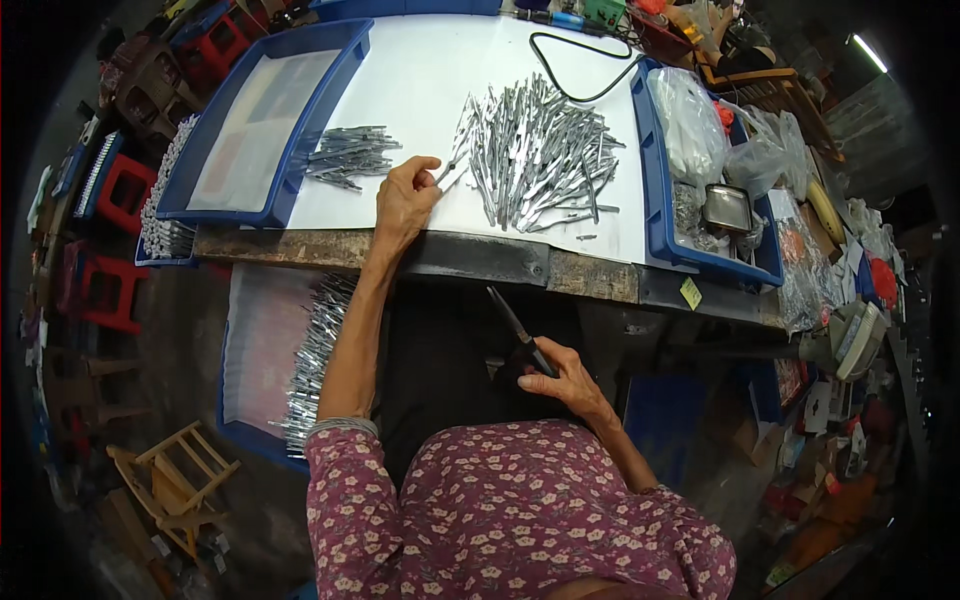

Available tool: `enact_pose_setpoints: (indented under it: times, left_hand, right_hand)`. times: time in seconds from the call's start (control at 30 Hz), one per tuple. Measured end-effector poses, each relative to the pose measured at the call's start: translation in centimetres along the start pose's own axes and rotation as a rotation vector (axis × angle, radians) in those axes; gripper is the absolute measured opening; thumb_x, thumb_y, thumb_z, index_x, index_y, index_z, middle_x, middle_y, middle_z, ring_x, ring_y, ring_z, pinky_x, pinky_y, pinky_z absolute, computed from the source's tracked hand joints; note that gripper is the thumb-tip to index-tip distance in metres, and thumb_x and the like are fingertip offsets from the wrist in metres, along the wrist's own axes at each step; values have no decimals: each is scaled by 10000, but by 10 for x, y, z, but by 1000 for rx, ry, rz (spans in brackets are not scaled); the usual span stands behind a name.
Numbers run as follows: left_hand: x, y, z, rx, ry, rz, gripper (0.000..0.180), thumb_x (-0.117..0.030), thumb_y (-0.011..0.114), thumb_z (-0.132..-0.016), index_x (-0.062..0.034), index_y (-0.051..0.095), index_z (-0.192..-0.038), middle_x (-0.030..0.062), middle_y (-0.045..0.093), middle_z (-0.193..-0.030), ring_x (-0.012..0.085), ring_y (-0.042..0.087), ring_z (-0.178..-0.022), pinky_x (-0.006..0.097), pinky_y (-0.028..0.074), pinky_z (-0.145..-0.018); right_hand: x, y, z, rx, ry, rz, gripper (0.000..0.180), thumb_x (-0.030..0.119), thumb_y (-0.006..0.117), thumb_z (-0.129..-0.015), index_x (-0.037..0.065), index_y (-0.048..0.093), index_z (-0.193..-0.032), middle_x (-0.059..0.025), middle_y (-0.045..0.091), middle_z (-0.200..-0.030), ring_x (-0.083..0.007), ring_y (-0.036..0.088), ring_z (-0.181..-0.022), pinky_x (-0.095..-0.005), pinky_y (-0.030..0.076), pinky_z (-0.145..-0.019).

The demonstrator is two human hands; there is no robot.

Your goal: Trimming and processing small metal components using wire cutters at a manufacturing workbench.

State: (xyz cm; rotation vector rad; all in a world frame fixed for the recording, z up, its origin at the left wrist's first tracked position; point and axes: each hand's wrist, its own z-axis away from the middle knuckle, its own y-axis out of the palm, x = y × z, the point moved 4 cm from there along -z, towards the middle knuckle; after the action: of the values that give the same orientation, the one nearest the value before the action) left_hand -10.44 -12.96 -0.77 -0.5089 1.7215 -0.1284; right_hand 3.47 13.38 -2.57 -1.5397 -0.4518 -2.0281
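Many strips (540,150) — beside left hand (408,195)

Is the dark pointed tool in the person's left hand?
No, the right hand holds the dark pointed tool, while the left hand is near the metal strips.

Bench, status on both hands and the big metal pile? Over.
Left hand beside big metal pile. Right hand holding dark tool. Black loop behind pile.

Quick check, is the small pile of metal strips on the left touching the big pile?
Apart. The head view shows bare white tabletop between the small pile and the big pile.
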Motion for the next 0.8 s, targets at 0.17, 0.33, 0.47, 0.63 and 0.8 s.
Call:
enact_pose_setpoints:
  times: [0.17,0.33,0.47,0.63,0.8]
  left_hand:
    - [-28,15,23,76,-144,569,273,0,582,-721,31,587,-993,51,591,-763,98,544,-647,206,442,-567]
    - [-42,26,45,202,-216,850,295,-68,584,-794,46,547,-1064,71,613,-827,76,551,-686,176,429,-634]
    - [-53,34,55,201,-205,860,273,-109,551,-851,36,541,-1083,63,613,-821,56,476,-624,163,360,-573]
    - [-61,43,63,235,-213,987,261,-140,525,-876,27,548,-1075,54,607,-800,56,442,-611,172,343,-571]
    - [-62,52,70,299,-234,1046,258,-153,530,-876,21,551,-1066,54,608,-795,66,491,-647,193,397,-627]
  right_hand:
    - [13,-8,-1,-68,-48,102,436,326,712,-694,38,543,-974,26,446,-687,-59,408,-621,-218,340,-549]
    - [28,-16,-3,-150,-126,132,465,305,725,-686,37,536,-1016,30,448,-691,-55,415,-624,-207,343,-556]
    - [40,-22,-3,-237,-193,176,473,284,725,-679,37,529,-1031,29,442,-699,-59,412,-633,-209,343,-567]
    - [43,-26,-4,-287,-238,234,471,257,720,-675,28,526,-1039,19,448,-729,-74,417,-658,-217,356,-588]
    - [41,-28,-4,-303,-237,231,479,254,724,-674,26,525,-1044,17,455,-738,-77,426,-669,-215,361,-601]
